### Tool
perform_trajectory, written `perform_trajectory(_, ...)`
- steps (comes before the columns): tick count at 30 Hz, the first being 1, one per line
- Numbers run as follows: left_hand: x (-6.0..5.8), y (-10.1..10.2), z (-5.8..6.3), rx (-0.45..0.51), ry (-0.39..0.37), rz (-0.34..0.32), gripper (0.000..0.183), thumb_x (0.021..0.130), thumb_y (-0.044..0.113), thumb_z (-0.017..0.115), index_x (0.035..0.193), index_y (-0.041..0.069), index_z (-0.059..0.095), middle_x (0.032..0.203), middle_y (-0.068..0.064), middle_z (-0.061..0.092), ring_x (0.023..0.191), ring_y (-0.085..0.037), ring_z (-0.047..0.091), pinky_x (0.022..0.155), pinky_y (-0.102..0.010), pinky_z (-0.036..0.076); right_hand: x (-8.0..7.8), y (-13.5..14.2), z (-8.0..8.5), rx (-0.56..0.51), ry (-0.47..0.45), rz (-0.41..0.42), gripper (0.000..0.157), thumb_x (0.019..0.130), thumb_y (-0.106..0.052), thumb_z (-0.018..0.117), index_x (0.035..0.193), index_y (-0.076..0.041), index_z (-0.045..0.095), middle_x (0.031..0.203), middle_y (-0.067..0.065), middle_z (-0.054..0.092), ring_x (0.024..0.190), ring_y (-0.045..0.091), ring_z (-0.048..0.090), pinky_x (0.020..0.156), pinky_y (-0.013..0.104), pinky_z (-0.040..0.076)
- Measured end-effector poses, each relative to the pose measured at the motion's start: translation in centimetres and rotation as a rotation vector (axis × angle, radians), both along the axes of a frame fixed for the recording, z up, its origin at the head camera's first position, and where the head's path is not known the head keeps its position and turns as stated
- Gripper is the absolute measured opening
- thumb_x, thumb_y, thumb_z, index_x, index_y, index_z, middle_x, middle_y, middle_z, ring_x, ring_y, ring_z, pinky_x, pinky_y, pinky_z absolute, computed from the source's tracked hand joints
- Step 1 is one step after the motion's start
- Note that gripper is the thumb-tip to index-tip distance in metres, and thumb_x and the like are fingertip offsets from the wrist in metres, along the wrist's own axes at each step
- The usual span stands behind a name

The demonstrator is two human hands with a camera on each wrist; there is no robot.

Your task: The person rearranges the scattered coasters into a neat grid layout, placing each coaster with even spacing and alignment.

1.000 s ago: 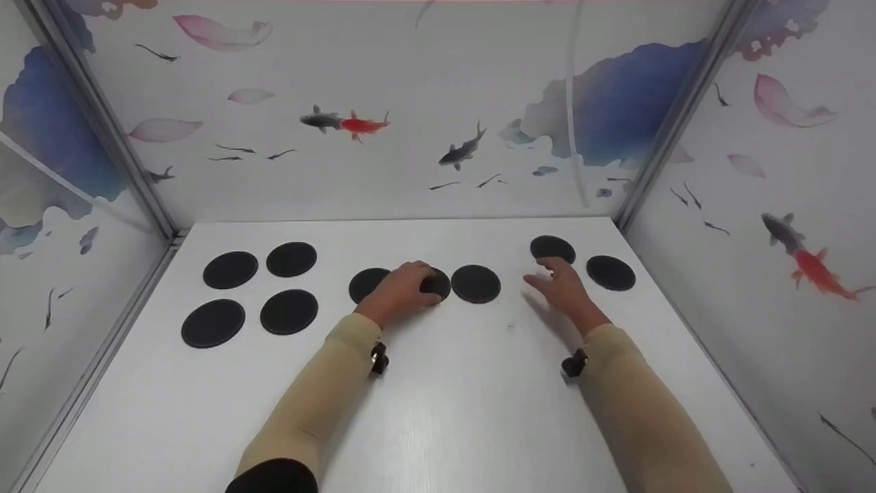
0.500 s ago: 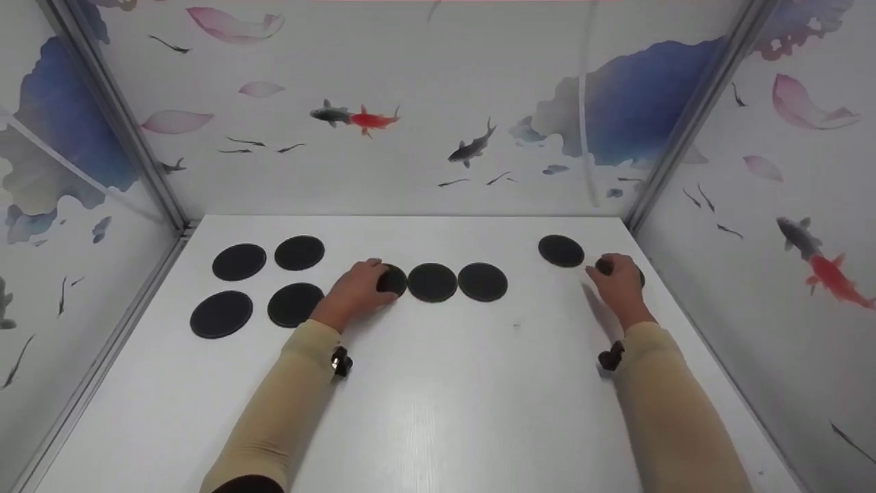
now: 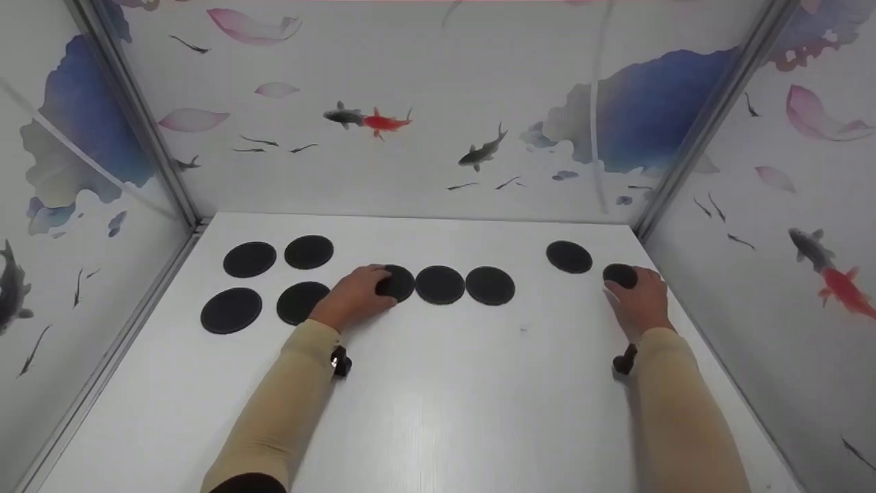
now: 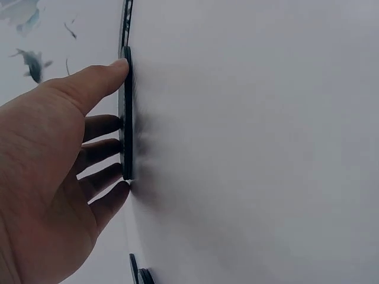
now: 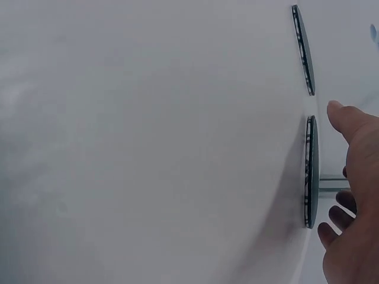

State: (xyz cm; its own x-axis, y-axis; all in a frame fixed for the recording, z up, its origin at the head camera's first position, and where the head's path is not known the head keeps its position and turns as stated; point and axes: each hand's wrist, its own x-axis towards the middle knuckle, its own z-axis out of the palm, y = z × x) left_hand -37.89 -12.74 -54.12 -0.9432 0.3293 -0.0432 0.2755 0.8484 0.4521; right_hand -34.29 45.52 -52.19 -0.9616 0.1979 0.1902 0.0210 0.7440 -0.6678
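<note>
Three round black discs lie in a row on the white table, edge to edge. My left hand [image 3: 356,298] grips the left disc [image 3: 400,284] of that row; in the left wrist view the thumb is at one edge of this disc [image 4: 127,136] and the fingers reach toward the other. The middle disc [image 3: 440,285] and right disc [image 3: 490,285] lie flat. My right hand [image 3: 643,298] hovers over the far-right disc [image 3: 619,276]. In the right wrist view, its thumb [image 5: 337,115] and fingers are spread, apart from that disc [image 5: 314,171].
Another black disc [image 3: 569,257] lies left of the right hand. Several more form a cluster at the left, including a front disc [image 3: 231,311] and back discs [image 3: 250,259]; the left hand partly covers one [image 3: 298,303]. Printed walls [image 3: 438,75] border the white table [image 3: 438,397].
My left hand has moved left from the middle disc to the left one, which now touches the middle disc. My right hand has moved right, from near the other right-side disc to the far-right one.
</note>
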Motion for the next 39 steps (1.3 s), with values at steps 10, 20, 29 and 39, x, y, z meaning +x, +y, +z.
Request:
perform_trajectory(10, 0.5, 0.3, 0.6, 0.006, -0.014, 0.014, 0.070, 0.104, 0.042, 0.077, 0.164, 0.012, 0.055, 0.174, -0.015, 0.042, 0.161, -0.038, 0.038, 0.130, -0.054, 0.034, 1.0, -0.1, 1.3, -0.037, -0.138, -0.014, 0.094, 0.107, -0.051, 0.065, 0.166, 0.013, 0.030, 0.168, 0.044, 0.025, 0.157, 0.062, 0.023, 0.128, 0.070, 0.025)
perform_trajectory(20, 0.6, 0.7, 0.7, -0.021, 0.002, 0.001, 0.069, 0.104, 0.040, 0.078, 0.161, 0.008, 0.056, 0.171, -0.018, 0.046, 0.159, -0.040, 0.041, 0.129, -0.053, 0.036, 1.0, -0.3, 0.9, -0.042, -0.197, -0.089, 0.095, 0.106, -0.051, 0.064, 0.170, 0.008, 0.027, 0.173, 0.043, 0.013, 0.161, 0.061, 0.014, 0.130, 0.069, 0.023)
perform_trajectory(29, 0.5, 0.5, 0.8, -0.027, -0.008, 0.003, 0.070, 0.105, 0.041, 0.076, 0.163, 0.009, 0.055, 0.172, -0.018, 0.043, 0.160, -0.040, 0.039, 0.130, -0.054, 0.035, 0.3, -0.2, -0.6, -0.011, -0.124, -0.108, 0.091, 0.106, -0.050, 0.065, 0.166, 0.012, 0.034, 0.169, 0.045, 0.022, 0.160, 0.061, 0.019, 0.131, 0.066, 0.022)
perform_trajectory(39, -0.3, 0.3, 0.5, -0.048, 0.004, -0.015, 0.072, 0.104, 0.043, 0.077, 0.163, 0.009, 0.054, 0.173, -0.019, 0.042, 0.160, -0.040, 0.039, 0.130, -0.053, 0.035, 0.0, -0.4, -0.7, -0.034, -0.093, -0.131, 0.091, 0.105, -0.051, 0.067, 0.164, 0.012, 0.037, 0.167, 0.044, 0.026, 0.157, 0.059, 0.023, 0.131, 0.065, 0.024)
